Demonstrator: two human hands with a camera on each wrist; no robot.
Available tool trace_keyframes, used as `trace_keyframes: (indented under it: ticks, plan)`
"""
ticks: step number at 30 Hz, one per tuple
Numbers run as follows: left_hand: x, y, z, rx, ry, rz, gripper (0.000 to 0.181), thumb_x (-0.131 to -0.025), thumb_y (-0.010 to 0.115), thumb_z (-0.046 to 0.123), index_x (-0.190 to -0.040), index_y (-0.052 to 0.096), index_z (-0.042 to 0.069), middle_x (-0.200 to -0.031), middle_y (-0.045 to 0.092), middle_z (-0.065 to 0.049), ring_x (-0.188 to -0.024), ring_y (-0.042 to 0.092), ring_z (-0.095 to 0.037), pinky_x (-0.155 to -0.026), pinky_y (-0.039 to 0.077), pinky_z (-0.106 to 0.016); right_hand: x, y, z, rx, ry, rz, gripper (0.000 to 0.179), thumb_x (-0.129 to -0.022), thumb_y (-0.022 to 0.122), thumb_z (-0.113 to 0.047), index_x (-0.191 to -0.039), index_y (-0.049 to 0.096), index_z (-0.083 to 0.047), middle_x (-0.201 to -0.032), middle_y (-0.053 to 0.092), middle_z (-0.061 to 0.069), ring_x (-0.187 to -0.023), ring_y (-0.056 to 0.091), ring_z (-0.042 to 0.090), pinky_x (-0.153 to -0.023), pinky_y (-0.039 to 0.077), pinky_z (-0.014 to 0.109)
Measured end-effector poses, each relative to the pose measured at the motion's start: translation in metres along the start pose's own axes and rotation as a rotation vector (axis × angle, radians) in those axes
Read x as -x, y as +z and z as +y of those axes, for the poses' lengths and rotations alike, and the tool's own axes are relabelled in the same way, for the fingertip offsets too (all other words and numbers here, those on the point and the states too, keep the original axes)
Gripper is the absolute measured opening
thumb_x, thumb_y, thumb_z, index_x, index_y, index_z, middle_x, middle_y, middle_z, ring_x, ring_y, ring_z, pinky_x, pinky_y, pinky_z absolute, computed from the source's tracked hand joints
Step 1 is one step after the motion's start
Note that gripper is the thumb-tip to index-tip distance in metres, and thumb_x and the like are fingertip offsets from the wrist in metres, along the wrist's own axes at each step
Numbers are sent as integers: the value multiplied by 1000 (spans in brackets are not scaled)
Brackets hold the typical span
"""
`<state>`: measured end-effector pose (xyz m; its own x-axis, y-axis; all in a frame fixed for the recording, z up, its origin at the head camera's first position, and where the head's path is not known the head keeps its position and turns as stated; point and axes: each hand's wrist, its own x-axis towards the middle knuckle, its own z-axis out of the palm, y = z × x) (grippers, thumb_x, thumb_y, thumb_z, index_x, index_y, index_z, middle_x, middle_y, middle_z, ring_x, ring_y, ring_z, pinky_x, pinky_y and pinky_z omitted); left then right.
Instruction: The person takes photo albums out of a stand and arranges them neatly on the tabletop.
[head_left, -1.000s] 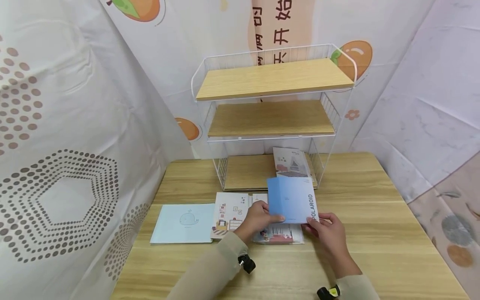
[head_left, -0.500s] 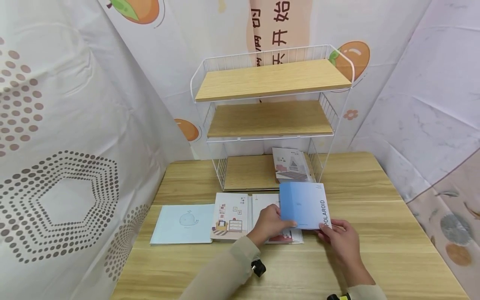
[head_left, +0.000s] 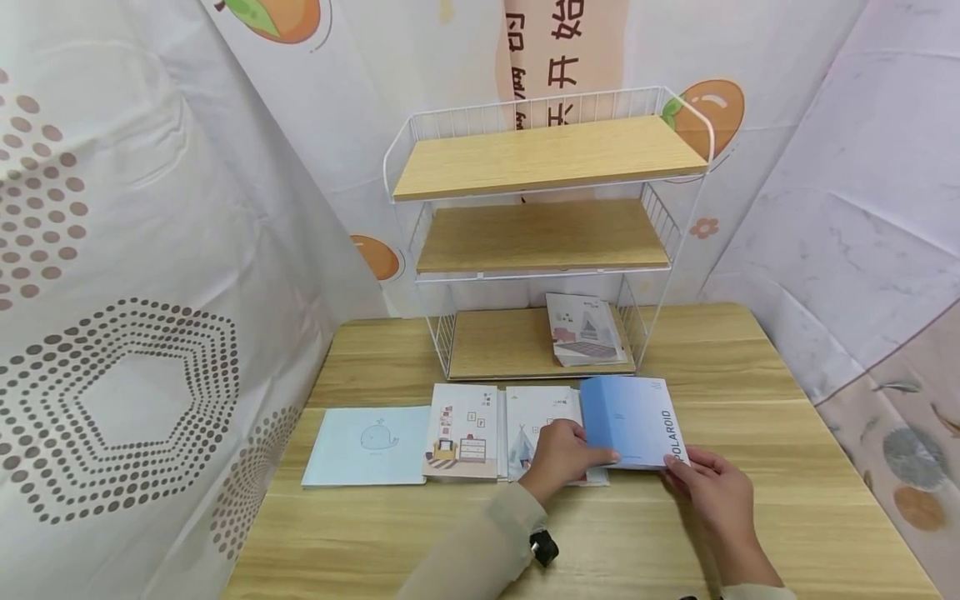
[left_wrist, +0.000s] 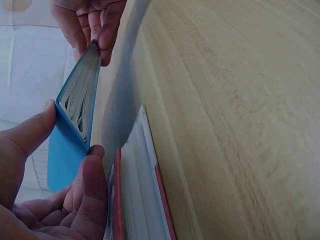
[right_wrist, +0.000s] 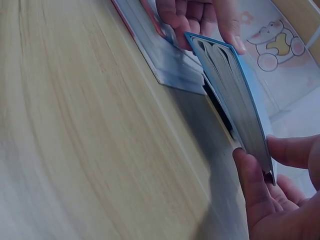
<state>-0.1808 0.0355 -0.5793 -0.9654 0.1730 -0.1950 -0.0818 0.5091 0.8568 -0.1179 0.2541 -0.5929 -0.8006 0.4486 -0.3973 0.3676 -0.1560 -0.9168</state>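
Both hands hold a blue photo album marked POLAROID, raised slightly over the table. At its lower left corner, the left hand pinches it with the thumb on top and fingers beneath. The right hand grips the lower right corner the same way. In the left wrist view the album's page edges fan a little between the blue covers. Just under the left hand lies an album with a tent drawing, partly covered by that hand and the blue album.
A pale blue whale-covered album and a white album with a room drawing lie in a row on the left. Behind stands a three-tier wire rack with wooden shelves; another illustrated album rests on its bottom shelf.
Both hands have carried the blue album rightward and nearer the table's front, away from the rack. More of the tent-drawing album and the album on the bottom shelf now shows.
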Motion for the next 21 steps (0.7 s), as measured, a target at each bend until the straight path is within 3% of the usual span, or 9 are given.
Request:
trace_keyframes:
  ticks: [4, 11, 21]
  plan:
    - [-2, 7, 1, -30, 35, 5, 67, -69, 96, 41, -53, 34, 21, -43, 29, 12, -35, 31, -4, -40, 20, -24, 0, -5, 0, -2, 5, -1, 57, -86, 81, 0, -135, 53, 11, -78, 74, -10, -78, 74, 4, -77, 63, 27]
    - [-3, 14, 4, -107, 44, -4, 72, -69, 96, 45, -51, 31, 20, -48, 18, 12, -45, 16, -5, -43, 13, -26, -3, -13, 2, 39, 37, 8, 65, -86, 84, -5, -139, 49, 11, -80, 74, -8, -76, 75, 7, -76, 64, 28]
    - [-4, 16, 7, -196, 28, -30, 70, -70, 94, 49, -51, 33, 21, -49, 18, 12, -46, 17, -7, -43, 13, -26, -6, -17, 4, 59, 52, 7, 67, -87, 84, -7, -141, 49, 13, -82, 76, -6, -76, 75, 7, -75, 64, 28]
